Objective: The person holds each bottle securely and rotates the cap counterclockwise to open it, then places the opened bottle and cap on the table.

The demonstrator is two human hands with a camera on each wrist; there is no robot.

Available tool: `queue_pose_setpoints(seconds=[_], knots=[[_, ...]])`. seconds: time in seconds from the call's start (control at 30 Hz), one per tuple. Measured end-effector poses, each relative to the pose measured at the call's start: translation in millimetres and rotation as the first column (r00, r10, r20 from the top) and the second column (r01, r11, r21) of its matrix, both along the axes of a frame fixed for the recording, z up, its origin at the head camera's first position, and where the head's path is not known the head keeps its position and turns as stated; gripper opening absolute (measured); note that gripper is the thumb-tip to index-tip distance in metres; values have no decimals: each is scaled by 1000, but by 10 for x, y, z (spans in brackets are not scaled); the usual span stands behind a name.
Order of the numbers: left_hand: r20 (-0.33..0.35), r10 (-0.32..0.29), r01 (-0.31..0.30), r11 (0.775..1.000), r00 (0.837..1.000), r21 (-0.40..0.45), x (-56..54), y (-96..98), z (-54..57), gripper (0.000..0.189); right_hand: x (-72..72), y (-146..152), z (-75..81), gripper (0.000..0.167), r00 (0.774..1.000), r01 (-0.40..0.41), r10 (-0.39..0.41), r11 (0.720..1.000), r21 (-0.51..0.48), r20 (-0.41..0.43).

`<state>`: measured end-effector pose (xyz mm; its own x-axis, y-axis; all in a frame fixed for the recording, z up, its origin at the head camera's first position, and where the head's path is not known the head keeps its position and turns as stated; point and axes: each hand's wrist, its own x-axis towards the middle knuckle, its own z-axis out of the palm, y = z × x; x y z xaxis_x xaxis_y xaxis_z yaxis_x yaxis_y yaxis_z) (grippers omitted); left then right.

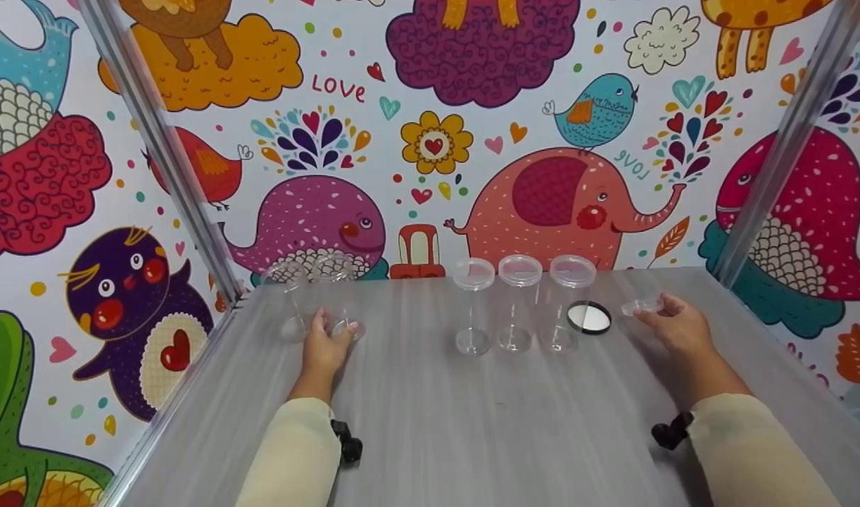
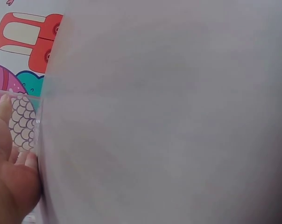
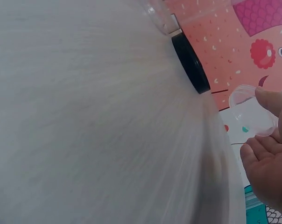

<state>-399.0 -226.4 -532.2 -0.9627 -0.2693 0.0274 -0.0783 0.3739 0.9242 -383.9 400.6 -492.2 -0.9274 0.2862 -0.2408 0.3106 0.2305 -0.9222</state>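
At the left of the table, my left hand (image 1: pixel 326 350) grips the lower part of a clear plastic jar (image 1: pixel 337 289), thumb on one side and fingers on the other. A second clear jar (image 1: pixel 283 303) stands just left of it. In the left wrist view the hand (image 2: pixel 12 172) shows at the left edge, against the see-through wall. My right hand (image 1: pixel 680 331) pinches a clear round lid (image 1: pixel 640 308) between thumb and fingers, over the right side of the table. The right wrist view shows this lid (image 3: pixel 253 112) tilted, its rim under the thumb.
Three clear jars, left (image 1: pixel 473 303), middle (image 1: pixel 519 303) and right (image 1: pixel 571 299), stand upright in a row right of centre. A black-rimmed disc with a white face (image 1: pixel 589 317) lies beside the right one. Patterned panels (image 1: pixel 416 84) and metal posts (image 1: pixel 184 169) border the grey table (image 1: pixel 430 436).
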Motion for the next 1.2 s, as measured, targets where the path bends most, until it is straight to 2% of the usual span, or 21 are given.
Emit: queue_pose_setpoints(seconds=[0.13, 0.33, 0.47, 0.63, 0.87, 1.0, 1.2], knots=[[6, -10, 10, 1000, 1000, -21, -9, 9, -4, 89, -25, 39, -52, 105, 998, -15, 14, 1000, 16, 53], [-6, -8, 8, 999, 1000, -39, -23, 27, 7, 84, -47, 30, -75, 109, 989, -70, 49, 986, 152, 137], [-2, -2, 2, 998, 1000, -59, -18, 28, 7, 80, -69, -20, -55, 106, 980, -113, 67, 963, 244, 187], [-6, -2, 1, 997, 1000, -74, -9, 22, 4, 77, -86, -98, -22, 99, 972, -151, 83, 938, 312, 220], [16, 18, -16, 995, 1000, -102, -44, -1, 7, 75, -143, -93, -81, 94, 968, -203, 110, 870, 448, 226], [37, 21, -17, 995, 999, -94, -34, -4, 2, 72, -123, -86, -65, 91, 965, -220, 128, 874, 433, 231], [7, 38, -37, 996, 999, -76, 49, 22, 27, 71, -89, -74, -20, 94, 962, -199, 118, 920, 337, 246]])
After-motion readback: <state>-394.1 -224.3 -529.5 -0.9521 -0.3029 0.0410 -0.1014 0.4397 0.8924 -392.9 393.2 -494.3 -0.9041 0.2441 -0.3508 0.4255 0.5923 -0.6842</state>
